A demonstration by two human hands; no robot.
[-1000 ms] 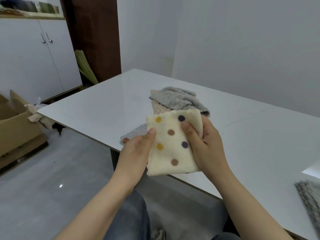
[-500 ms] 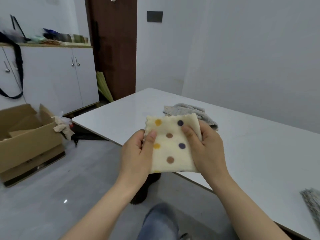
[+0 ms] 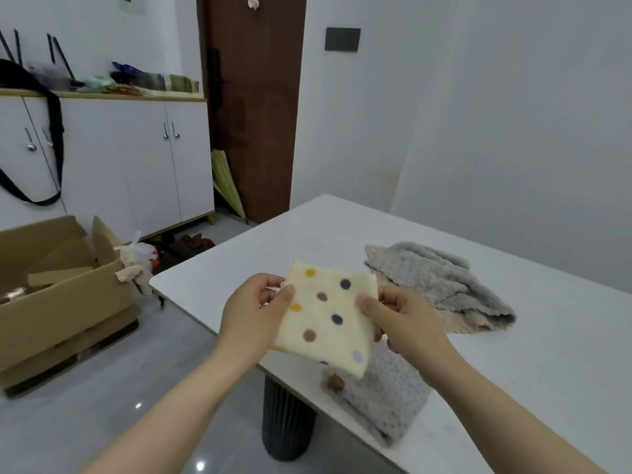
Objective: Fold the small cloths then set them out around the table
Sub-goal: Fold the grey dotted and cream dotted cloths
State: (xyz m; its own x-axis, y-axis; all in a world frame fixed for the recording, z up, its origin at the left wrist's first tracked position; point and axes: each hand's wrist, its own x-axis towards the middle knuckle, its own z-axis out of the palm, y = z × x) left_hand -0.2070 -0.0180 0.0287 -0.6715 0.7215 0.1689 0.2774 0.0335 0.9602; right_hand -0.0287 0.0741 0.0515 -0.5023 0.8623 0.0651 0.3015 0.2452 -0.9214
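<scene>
- Hands: our left hand (image 3: 253, 313) and right hand (image 3: 407, 323) pinch the folded cream polka-dot cloth (image 3: 325, 319) at its 9 and 3 o'clock edges, over the white table (image 3: 547, 354) edge
- At its 2 o'clock we see heaped fluffy grey cloths (image 3: 441, 278), at 5 o'clock a grey waffle-weave cloth (image 3: 386, 398)

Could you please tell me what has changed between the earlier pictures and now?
The cream dotted cloth has tilted slightly clockwise from upright. Nothing was taken up or let go: the left hand and right hand still pinch its side edges. The grey dotted cloth at the table edge and the fluffy grey cloth behind lie where they were.
</scene>
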